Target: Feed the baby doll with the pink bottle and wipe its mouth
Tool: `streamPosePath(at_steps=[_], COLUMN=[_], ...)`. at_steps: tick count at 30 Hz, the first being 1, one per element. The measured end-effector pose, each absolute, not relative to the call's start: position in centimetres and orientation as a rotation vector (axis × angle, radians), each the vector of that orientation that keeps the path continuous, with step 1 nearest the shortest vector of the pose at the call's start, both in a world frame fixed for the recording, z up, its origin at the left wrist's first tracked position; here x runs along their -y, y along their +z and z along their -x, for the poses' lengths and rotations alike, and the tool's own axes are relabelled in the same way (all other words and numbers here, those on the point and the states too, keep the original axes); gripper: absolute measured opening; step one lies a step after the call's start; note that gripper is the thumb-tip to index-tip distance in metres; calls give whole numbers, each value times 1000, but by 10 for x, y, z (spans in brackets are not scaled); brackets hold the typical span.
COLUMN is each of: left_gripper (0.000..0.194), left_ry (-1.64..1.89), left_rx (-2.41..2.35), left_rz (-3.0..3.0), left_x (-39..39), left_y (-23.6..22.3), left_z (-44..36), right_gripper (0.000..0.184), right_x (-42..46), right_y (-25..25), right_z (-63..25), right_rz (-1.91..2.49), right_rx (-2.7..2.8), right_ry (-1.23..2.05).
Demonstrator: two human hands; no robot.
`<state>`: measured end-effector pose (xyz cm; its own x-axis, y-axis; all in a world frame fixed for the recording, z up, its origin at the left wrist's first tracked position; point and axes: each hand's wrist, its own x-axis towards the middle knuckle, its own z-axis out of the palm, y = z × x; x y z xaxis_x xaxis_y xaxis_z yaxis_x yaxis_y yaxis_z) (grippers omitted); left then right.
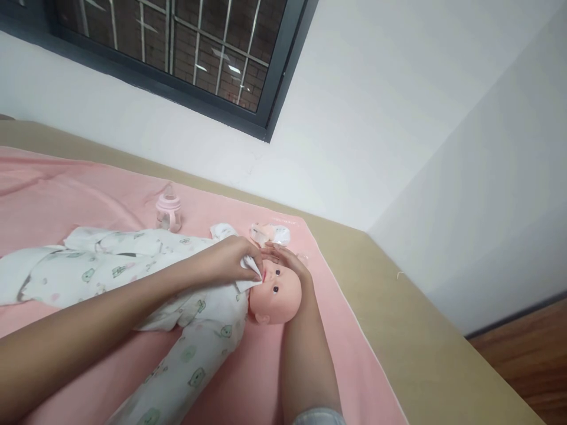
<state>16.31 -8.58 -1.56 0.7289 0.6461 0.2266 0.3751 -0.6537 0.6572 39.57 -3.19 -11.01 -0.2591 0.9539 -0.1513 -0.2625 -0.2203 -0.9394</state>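
A bald baby doll (pixel 280 298) lies on its back on a pink cloth, dressed in a white outfit with green animal prints. Its head points to the right. My left hand (pixel 233 260) reaches across the doll's body and pinches a folded white tissue (pixel 252 273) against the mouth and chin. Around the far side of the head curves my right hand (pixel 290 260), its fingers resting along the cheek and steadying the head. The palm is partly hidden behind the head.
A pink baby bottle (pixel 169 211) with handles stands beyond the doll's body. Clear plastic packaging (pixel 266 234) with white and peach contents lies just past the head. The pink cloth (pixel 345 354) covers much of a wooden table (pixel 398 319) against a white wall below a barred window.
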Motion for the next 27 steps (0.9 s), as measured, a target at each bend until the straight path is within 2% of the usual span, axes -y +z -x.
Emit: streamPosePath(at_steps=[8, 20, 27], left_gripper=[13, 14, 17], left_ry=[630, 684, 792], left_rx=[-803, -964, -998], left_rz=[-2391, -2494, -2525], left_x=[81, 84, 87], left_y=[-16, -16, -19], left_z=[-161, -166, -172], right_gripper=[43, 25, 29], right_x=[30, 36, 33], right_y=[-111, -109, -106], right_z=[-398, -394, -394], right_rz=[992, 991, 1042], right_rx=[1053, 1065, 1050], right_ry=[1683, 1647, 1637])
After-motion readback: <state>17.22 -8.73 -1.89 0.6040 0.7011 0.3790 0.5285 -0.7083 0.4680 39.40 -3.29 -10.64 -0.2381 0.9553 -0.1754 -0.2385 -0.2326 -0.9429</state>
